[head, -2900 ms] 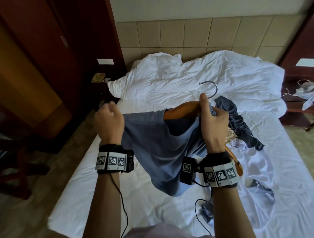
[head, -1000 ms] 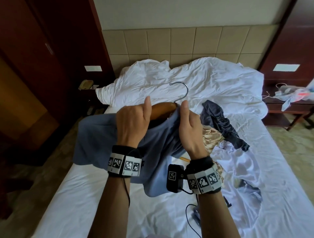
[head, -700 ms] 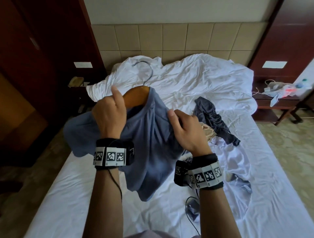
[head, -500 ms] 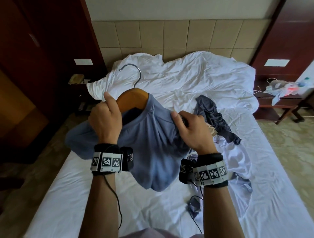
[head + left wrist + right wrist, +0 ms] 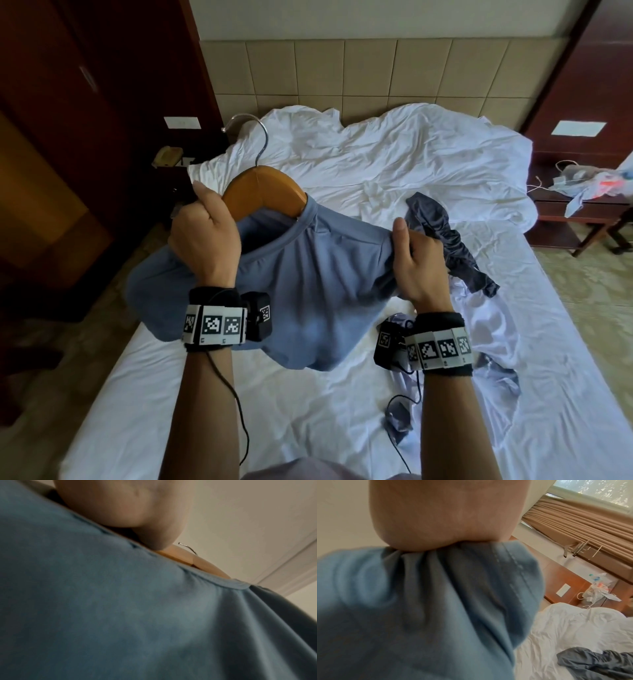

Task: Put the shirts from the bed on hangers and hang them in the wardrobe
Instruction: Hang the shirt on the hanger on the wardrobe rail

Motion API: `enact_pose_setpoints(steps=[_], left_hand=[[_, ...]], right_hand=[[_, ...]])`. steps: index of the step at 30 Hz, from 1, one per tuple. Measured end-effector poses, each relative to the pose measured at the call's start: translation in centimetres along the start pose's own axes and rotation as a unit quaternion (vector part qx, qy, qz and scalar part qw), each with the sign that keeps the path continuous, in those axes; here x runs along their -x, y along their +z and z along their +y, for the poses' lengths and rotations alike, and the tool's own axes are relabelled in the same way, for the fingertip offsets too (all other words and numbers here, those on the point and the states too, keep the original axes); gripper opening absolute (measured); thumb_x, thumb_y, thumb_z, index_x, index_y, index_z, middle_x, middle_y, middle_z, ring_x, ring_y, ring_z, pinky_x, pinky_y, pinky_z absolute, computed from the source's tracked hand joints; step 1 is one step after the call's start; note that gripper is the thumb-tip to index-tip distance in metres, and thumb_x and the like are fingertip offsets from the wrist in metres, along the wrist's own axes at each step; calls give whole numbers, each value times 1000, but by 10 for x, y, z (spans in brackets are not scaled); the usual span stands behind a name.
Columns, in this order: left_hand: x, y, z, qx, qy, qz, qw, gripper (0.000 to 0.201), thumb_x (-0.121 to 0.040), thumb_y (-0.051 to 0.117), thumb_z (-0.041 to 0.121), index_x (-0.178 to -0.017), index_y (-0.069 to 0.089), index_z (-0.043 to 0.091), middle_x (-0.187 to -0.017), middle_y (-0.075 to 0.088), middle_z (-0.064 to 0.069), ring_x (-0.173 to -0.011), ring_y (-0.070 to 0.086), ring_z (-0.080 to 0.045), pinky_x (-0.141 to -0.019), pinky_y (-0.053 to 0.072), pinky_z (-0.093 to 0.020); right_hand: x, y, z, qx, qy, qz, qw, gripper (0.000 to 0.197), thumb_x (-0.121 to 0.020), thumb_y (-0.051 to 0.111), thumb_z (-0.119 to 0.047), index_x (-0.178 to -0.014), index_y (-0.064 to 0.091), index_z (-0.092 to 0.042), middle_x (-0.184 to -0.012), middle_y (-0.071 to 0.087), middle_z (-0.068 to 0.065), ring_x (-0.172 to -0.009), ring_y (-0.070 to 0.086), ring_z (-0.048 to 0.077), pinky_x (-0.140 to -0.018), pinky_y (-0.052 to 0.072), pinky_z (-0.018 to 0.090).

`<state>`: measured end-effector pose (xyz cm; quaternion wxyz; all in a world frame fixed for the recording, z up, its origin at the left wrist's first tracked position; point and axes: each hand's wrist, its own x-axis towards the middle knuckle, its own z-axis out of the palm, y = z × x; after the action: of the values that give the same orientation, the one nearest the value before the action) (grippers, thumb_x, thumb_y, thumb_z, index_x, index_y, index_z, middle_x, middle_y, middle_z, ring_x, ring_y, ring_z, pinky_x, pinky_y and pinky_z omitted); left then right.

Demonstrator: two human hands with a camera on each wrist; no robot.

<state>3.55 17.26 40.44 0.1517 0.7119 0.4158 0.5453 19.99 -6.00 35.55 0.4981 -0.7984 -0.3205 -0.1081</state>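
I hold a blue T-shirt (image 5: 308, 287) up over the bed, draped on a wooden hanger (image 5: 263, 188) whose metal hook (image 5: 253, 137) points up and back. My left hand (image 5: 202, 236) grips the hanger's left arm together with the shirt's left shoulder. My right hand (image 5: 416, 260) pinches bunched fabric at the shirt's right shoulder; the hanger's right arm is hidden under the cloth. In the left wrist view the blue T-shirt (image 5: 154, 615) fills the frame, with the hanger (image 5: 202, 563) above its collar. The right wrist view shows gathered blue T-shirt (image 5: 436, 601) under my palm.
A dark grey shirt (image 5: 445, 236) and a pale lilac shirt (image 5: 486, 342) lie on the white bed (image 5: 308, 428). A crumpled duvet (image 5: 394, 154) covers the bed's head. Dark wooden wardrobe doors (image 5: 85, 102) stand at left, a nightstand (image 5: 582, 205) with clutter at right.
The hanger turned upright, its hook swinging from the right to the upper left. My left hand moved onto the hanger's left arm and my right hand slid out to the right shoulder.
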Motion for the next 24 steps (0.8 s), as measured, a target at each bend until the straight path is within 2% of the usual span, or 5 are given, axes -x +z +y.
enact_pose_setpoints(steps=[3,6,14,17,24], left_hand=[[2,1,4,-4,-1,-1,1000,67,-110,24,40,-51,45,15,-48,50,-6,-43,45,-28,-47,32,-35],[0,0,4,5,-25,8,1000,67,-109,23,41,-52,46,16,-51,53,-8,-45,48,-29,-49,36,-38],[-3,-5,-1,8,-55,17,998,70,-108,22,43,-53,49,11,-54,56,-12,-49,52,-34,-52,39,-41],[2,0,0,5,-35,8,999,71,-107,20,46,-53,50,10,-53,55,-12,-48,51,-33,-50,40,-42],[2,-4,-2,30,-63,16,997,73,-105,19,49,-56,53,6,-52,54,-10,-47,51,-32,-50,40,-40]], right_hand=[[2,0,8,-14,17,27,999,70,-108,26,-54,-57,42,-9,-51,45,4,-50,38,13,-55,30,42],[2,-3,24,26,63,77,995,87,-106,13,-62,-72,66,-1,-68,65,17,-65,59,33,-61,44,43],[3,-16,26,45,285,37,957,74,-113,24,-54,-69,55,-4,-73,58,7,-85,59,38,-76,38,42],[3,-13,24,9,283,12,959,78,-114,21,-49,-92,66,12,-100,67,31,-102,62,45,-88,43,48],[-11,-15,21,33,170,180,968,51,-112,43,-25,-75,59,5,-65,54,10,-62,47,30,-54,24,35]])
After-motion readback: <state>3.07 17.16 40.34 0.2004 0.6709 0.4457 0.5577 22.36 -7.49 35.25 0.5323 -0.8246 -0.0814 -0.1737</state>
